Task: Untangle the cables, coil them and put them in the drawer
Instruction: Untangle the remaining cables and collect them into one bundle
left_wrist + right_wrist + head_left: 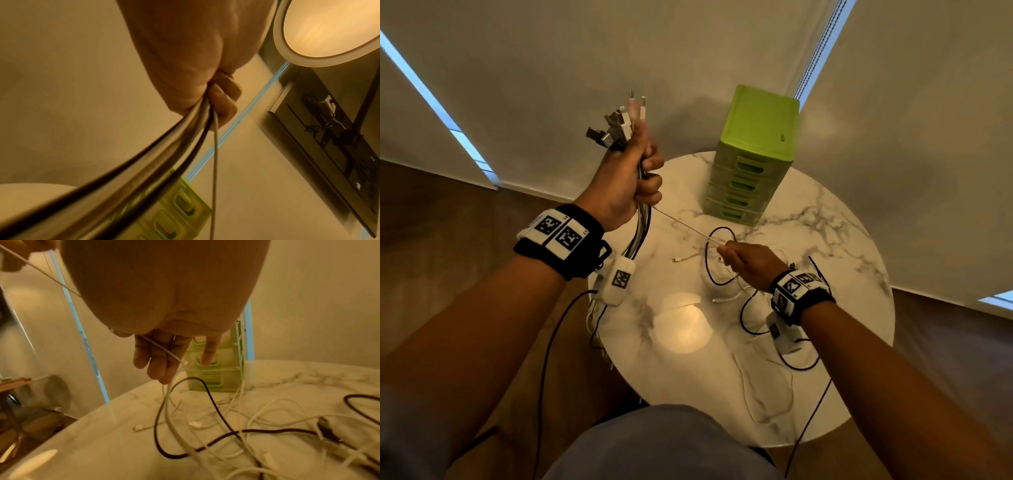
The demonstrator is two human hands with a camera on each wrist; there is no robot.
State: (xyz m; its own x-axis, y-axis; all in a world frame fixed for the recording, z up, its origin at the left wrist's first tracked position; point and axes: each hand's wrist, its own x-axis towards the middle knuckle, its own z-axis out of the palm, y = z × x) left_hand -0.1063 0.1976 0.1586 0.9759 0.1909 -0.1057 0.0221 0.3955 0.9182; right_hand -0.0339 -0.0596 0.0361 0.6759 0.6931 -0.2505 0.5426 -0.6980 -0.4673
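From the head view, the left hand [631,178] clutches a bundle of cables [619,128], plugs up, while the right hand [748,262] pinches one white cable [685,226] taut between them. Better to draw it slowly.

The left wrist view shows fingers [224,104] wrapped tight.

Under the right hand, loose cables [257,426] lie on the bench [308,378]; the drawers [213,378] stand beyond.

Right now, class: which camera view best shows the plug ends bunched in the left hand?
The head view: the plug ends fan out above the left hand. The left wrist view shows only the cables leaving the hand, no plugs. The right wrist view shows none clearly.
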